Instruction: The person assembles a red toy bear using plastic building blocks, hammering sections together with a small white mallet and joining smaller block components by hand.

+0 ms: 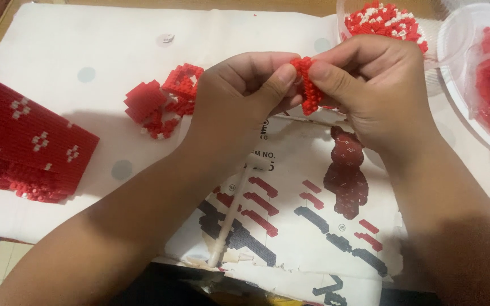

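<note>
Left hand (239, 96), right hand (370, 85) pinch red brick strip (307, 85) together above instruction sheet (313, 226).

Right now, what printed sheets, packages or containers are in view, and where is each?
Instruction sheet: under both hands, white paper with red and black brick diagrams.
Clear plastic tub: top right, holding red and white bricks.
Clear plastic lid or dish: far right, round, over red pieces.
</note>
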